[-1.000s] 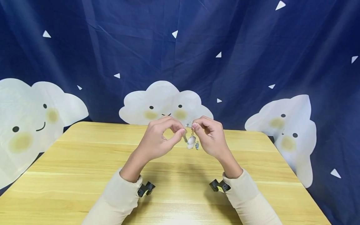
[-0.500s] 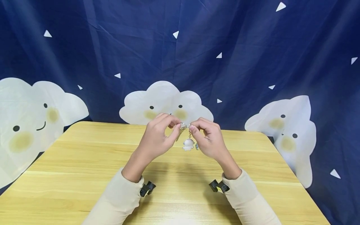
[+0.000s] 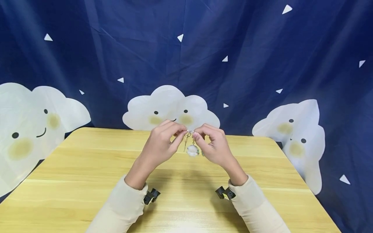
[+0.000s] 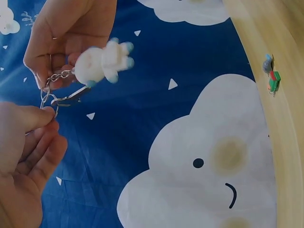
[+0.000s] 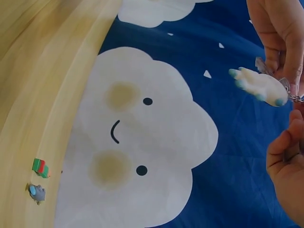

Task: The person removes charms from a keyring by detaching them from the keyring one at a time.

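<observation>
In the head view, my left hand point(image 3: 163, 142) and right hand point(image 3: 214, 145) meet above the middle of the table. Thumb and finger of each hand pinch the metal rings point(image 4: 45, 97) between them, seen best in the left wrist view. From a short chain point(image 4: 59, 75) hangs a white figure keychain point(image 3: 192, 150) with pale blue tips. A thin metal piece, like a key point(image 3: 185, 144), hangs next to it, closer to my left fingertips. My fingertips partly hide the rings, so which ring each hand pinches is hard to tell.
A light wood table point(image 3: 110, 194) lies below. On it, behind the hands, are a small green-and-red item point(image 5: 40, 167) and a small grey-blue figure point(image 5: 36, 192). A dark blue curtain point(image 3: 247, 71) with white clouds hangs at the back.
Both hands have shifted slightly left, and their fingertips are closer together. The white figure has swung left and turned. The metal ring first came into view from the left fingers.
</observation>
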The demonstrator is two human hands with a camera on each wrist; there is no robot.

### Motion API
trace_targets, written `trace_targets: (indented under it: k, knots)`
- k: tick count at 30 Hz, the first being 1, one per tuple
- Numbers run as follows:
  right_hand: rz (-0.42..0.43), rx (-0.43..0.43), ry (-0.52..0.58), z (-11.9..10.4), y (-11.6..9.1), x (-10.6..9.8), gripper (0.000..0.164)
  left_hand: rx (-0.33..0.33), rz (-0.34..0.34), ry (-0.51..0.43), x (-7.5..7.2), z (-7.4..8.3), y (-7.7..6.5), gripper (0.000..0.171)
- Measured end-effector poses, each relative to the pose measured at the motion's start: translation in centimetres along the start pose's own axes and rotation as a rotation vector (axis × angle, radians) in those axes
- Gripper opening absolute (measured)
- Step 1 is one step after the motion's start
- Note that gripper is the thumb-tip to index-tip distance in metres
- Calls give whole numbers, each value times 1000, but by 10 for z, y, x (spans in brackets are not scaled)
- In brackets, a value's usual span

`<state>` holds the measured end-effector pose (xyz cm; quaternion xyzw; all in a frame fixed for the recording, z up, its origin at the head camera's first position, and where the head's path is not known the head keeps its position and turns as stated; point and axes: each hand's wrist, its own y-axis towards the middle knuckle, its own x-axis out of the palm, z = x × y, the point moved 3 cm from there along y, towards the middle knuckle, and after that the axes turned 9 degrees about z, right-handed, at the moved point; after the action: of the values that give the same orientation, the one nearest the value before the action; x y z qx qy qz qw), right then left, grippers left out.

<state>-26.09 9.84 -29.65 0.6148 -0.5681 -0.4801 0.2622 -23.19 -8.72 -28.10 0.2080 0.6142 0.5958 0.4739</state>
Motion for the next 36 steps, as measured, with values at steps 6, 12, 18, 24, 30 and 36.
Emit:
trace_targets:
  k: [6,12,18,24,30,36]
  knots:
    - [-51,-22,-15,2,-2,4,14,-8,3,1,0,-2,-1,9]
    - [-123,-33,-25,2,-4,8,15,-15,-1,-2,0,-2,-2,8]
    - [-126,-43,-22,2,-4,9,17,-16,15,-13,0,-2,-3,11]
    - [-88,-62,-25,0,-3,7,18,-9,2,-21,1,-2,-2,8]
    - [-70,-60,-29,1,-3,5,17,-23,-24,-6,1,-1,-2,6]
    - [-76,-57,-22,1,-2,4,18,-27,-17,-16,1,-1,-1,11]
